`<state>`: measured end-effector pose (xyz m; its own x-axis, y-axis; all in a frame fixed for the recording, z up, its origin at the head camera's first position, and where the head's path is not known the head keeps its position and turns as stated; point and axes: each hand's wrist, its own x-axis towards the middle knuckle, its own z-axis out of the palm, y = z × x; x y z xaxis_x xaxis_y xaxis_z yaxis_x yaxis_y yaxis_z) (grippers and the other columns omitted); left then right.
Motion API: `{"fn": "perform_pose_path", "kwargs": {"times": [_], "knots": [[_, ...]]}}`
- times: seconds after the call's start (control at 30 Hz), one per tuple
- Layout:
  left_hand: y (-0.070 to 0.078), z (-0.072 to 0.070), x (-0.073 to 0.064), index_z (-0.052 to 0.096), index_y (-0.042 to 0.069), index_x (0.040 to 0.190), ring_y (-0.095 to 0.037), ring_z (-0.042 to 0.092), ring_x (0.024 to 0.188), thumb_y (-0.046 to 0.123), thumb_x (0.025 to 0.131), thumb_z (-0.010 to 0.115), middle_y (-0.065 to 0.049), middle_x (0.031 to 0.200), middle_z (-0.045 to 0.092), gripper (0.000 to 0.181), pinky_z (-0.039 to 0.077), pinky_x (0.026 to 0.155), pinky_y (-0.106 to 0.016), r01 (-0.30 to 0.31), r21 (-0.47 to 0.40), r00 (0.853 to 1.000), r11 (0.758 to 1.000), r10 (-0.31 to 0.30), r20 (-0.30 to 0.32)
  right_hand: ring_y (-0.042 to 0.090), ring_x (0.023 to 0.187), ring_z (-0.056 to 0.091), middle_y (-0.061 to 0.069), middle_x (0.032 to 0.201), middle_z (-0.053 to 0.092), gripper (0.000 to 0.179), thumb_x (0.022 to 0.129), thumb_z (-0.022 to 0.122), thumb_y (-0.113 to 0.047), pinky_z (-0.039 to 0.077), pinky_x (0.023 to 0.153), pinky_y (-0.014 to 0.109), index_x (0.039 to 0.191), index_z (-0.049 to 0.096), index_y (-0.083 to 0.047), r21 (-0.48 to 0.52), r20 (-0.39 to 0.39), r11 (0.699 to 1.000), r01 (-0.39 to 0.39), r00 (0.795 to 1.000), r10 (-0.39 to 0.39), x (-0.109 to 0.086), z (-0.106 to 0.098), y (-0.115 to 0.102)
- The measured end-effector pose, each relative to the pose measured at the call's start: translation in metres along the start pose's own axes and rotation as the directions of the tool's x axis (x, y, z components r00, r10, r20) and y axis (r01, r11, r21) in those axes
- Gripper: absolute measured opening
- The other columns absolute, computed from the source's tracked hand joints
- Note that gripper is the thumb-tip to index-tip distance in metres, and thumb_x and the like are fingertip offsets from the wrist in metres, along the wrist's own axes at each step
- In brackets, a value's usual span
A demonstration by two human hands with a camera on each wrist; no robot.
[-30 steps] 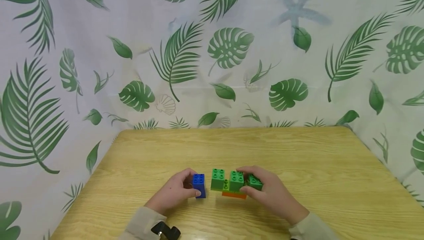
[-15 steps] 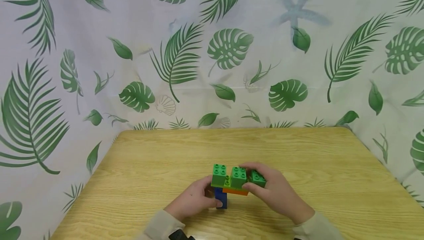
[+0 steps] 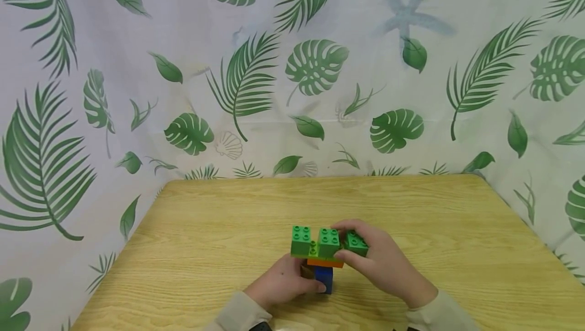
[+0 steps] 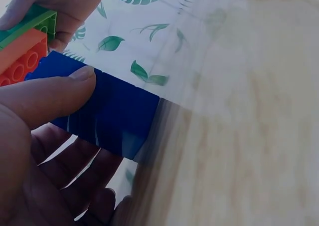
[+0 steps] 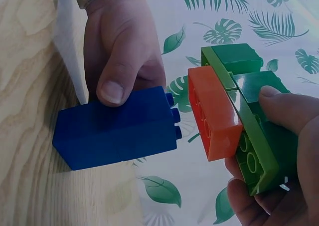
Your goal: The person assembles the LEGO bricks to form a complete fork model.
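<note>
My left hand [image 3: 288, 281] grips a stack of blue toy bricks [image 5: 119, 128] near the tabletop, thumb on its near side, studs pointing up. My right hand [image 3: 377, 262] pinches a joined brick assembly [image 3: 328, 244] from its right end. That assembly has a long lime green brick [image 5: 259, 161] carrying several darker green bricks [image 3: 301, 240] on top and an orange brick [image 5: 214, 113] fixed underneath. In the right wrist view a narrow gap separates the blue studs from the orange brick's hollow underside. In the head view the blue stack stands below the orange brick, its top hidden.
A wood-grain table [image 3: 228, 214] lies under both hands. Behind it and at both sides hangs a white cloth [image 3: 347, 158] printed with green leaves. Dark straps and beige sleeves [image 3: 239, 313] show at the wrists.
My left hand has carried the blue stack rightward, from beside the green-and-orange assembly to beneath its orange brick. The right hand has risen slightly and stays about where it was.
</note>
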<state>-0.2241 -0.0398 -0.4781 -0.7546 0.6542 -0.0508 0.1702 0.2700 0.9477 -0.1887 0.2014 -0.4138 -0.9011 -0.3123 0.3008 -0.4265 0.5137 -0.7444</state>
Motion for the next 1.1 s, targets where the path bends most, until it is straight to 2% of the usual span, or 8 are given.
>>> {"fn": "perform_pose_path", "kwargs": {"times": [0.17, 0.27, 0.33, 0.47, 0.6, 0.8, 0.9, 1.1], "knots": [[0.003, -0.001, -0.002, 0.054, 0.037, 0.141, -0.010, 0.056, 0.119, 0.023, 0.088, 0.081, 0.014, 0.133, 0.060, 0.061, 0.042, 0.103, -0.044, -0.028, -0.022, 0.999, 0.999, 0.028, 0.025, 0.017, 0.090, 0.062, -0.004, 0.114, 0.065, 0.043, 0.091, 0.075, -0.042, 0.056, 0.073, 0.029, 0.129, 0.064, -0.025, -0.002, 0.008, 1.000, 0.000, 1.000, 0.000, 0.000, -0.002, -0.001], [0.010, -0.010, -0.005, 0.055, 0.037, 0.141, -0.013, 0.056, 0.118, 0.026, 0.088, 0.082, 0.014, 0.133, 0.060, 0.061, 0.044, 0.100, -0.045, -0.029, -0.012, 0.999, 1.000, 0.029, 0.014, 0.018, 0.089, 0.063, -0.004, 0.113, 0.065, 0.045, 0.091, 0.075, -0.043, 0.056, 0.071, 0.029, 0.130, 0.064, -0.024, -0.007, 0.006, 1.000, 0.004, 1.000, -0.004, 0.000, -0.003, -0.002], [0.016, -0.019, -0.007, 0.053, 0.033, 0.143, -0.015, 0.056, 0.117, 0.028, 0.088, 0.082, 0.013, 0.134, 0.059, 0.063, 0.044, 0.098, -0.045, -0.031, -0.005, 1.000, 0.999, 0.031, -0.003, 0.018, 0.088, 0.063, -0.004, 0.113, 0.065, 0.044, 0.091, 0.074, -0.043, 0.056, 0.070, 0.029, 0.130, 0.064, -0.025, -0.009, 0.002, 1.000, 0.002, 1.000, -0.002, 0.000, -0.003, -0.002], [0.029, -0.033, -0.011, 0.048, 0.027, 0.147, -0.020, 0.057, 0.113, 0.031, 0.089, 0.080, 0.008, 0.130, 0.058, 0.066, 0.047, 0.095, -0.046, -0.064, 0.063, 0.996, 0.996, 0.068, -0.052, 0.018, 0.089, 0.063, -0.003, 0.113, 0.065, 0.044, 0.091, 0.075, -0.043, 0.056, 0.071, 0.028, 0.130, 0.065, -0.025, -0.009, 0.000, 1.000, -0.004, 1.000, 0.004, -0.001, -0.004, -0.002], [0.041, -0.039, -0.014, 0.048, 0.030, 0.146, -0.024, 0.058, 0.110, 0.034, 0.090, 0.079, 0.007, 0.129, 0.058, 0.065, 0.050, 0.092, -0.046, -0.096, 0.145, 0.990, 0.985, 0.110, -0.089, 0.017, 0.091, 0.062, -0.004, 0.114, 0.065, 0.044, 0.091, 0.075, -0.043, 0.056, 0.072, 0.028, 0.130, 0.065, -0.024, -0.020, -0.004, 1.000, 0.007, 1.000, -0.007, -0.002, -0.004, -0.001], [0.052, -0.037, -0.014, 0.053, 0.029, 0.138, -0.020, 0.060, 0.101, 0.031, 0.092, 0.078, 0.006, 0.122, 0.061, 0.052, 0.053, 0.087, -0.037, -0.139, 0.227, 0.985, 0.964, 0.159, -0.072, 0.017, 0.092, 0.062, -0.005, 0.113, 0.065, 0.041, 0.091, 0.076, -0.040, 0.056, 0.072, 0.028, 0.128, 0.065, -0.028, -0.021, -0.006, 1.000, 0.001, 1.000, -0.001, -0.004, -0.002, 0.001], [0.053, -0.037, -0.015, 0.055, 0.028, 0.132, -0.016, 0.061, 0.096, 0.029, 0.093, 0.077, 0.008, 0.114, 0.063, 0.045, 0.053, 0.083, -0.032, -0.132, 0.236, 0.988, 0.963, 0.148, -0.052, 0.017, 0.094, 0.062, -0.005, 0.113, 0.065, 0.041, 0.091, 0.077, -0.038, 0.055, 0.073, 0.028, 0.128, 0.065, -0.027, -0.021, -0.006, 1.000, -0.008, 1.000, 0.008, -0.005, 0.001, 0.002], [0.052, -0.040, -0.018, 0.057, 0.026, 0.126, -0.016, 0.062, 0.094, 0.030, 0.093, 0.077, 0.007, 0.106, 0.065, 0.039, 0.053, 0.081, -0.032, -0.085, 0.237, 0.994, 0.968, 0.099, -0.049, 0.018, 0.094, 0.062, -0.004, 0.113, 0.065, 0.043, 0.092, 0.075, -0.042, 0.055, 0.074, 0.028, 0.130, 0.065, -0.024, -0.013, 0.015, 1.000, 0.018, 1.000, -0.017, -0.006, 0.005, 0.005]]}}
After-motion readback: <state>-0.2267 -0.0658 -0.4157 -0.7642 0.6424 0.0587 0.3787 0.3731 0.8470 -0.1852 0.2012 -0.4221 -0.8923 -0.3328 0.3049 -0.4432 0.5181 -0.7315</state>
